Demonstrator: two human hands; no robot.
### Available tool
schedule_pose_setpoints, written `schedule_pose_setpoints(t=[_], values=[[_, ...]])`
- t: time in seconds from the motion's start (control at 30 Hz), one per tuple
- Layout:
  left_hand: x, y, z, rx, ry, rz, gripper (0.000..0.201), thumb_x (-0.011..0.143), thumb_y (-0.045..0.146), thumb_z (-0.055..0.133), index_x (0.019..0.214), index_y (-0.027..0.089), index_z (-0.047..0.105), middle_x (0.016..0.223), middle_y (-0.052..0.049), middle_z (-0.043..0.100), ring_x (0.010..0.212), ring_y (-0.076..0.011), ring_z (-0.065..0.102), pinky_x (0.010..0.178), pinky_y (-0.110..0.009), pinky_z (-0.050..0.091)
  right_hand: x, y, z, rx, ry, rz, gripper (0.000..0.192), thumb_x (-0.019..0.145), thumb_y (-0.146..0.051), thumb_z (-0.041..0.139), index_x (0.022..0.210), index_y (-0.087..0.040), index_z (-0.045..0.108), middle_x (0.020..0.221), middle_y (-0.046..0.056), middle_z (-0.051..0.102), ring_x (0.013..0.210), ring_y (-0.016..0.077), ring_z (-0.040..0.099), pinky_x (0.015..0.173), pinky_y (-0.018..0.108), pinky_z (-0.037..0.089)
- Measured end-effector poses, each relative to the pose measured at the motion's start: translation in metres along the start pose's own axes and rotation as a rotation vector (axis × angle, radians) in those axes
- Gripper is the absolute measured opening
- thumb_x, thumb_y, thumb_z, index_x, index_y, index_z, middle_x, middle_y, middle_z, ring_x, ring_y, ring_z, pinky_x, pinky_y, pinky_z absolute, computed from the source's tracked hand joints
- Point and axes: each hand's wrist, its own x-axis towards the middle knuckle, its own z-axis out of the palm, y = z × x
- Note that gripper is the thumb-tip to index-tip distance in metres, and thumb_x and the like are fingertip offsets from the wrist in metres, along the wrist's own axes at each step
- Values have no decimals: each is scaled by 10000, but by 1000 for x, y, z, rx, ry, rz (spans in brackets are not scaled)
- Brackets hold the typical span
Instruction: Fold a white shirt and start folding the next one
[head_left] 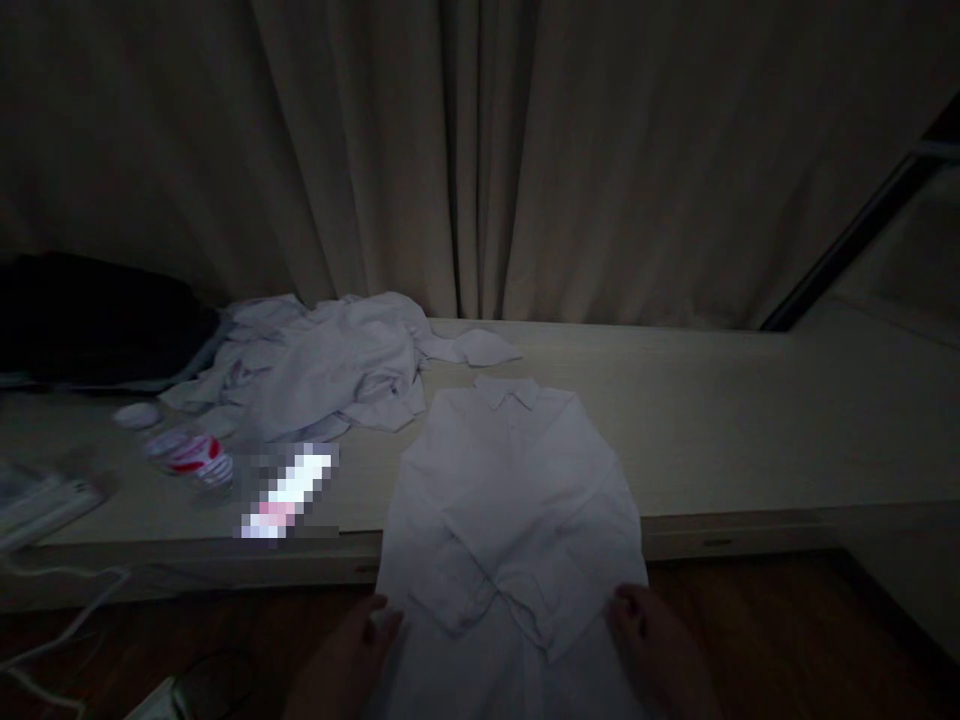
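While both hands, left hand (352, 650) and right hand (656, 650), pinch the white shirt's (510, 500) lower edges at bottom centre, fingers clamped on cloth, it lies flat, seemingly smoothed for folding.

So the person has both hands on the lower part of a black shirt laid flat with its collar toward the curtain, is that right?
Not quite: the shirt is white, not black, as the head view shows. The rest holds: the left hand and the right hand grip its lower part at either side, and it lies flat on the ledge with its collar toward the curtain.
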Motion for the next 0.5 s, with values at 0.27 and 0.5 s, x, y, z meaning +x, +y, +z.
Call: schedule_pose_setpoints(t=[0.27,0.5], values=[[34,31,40,116,-2,100,329,822,386,366,1050,188,496,1084,-110,631,953,-193,619,799,-288,430,20,-26,31,-264,55,-202,199,849,-281,384,901,-204,560,984,91,620,895,206,601,758,305,436],[32,28,41,-211,-34,99,256,729,483,433,694,230,416,640,33,508,647,-155,544,598,-253,413,26,-34,3,99,-53,-115,182,831,-374,396,736,-229,453,708,-3,575,673,153,556,625,255,403]])
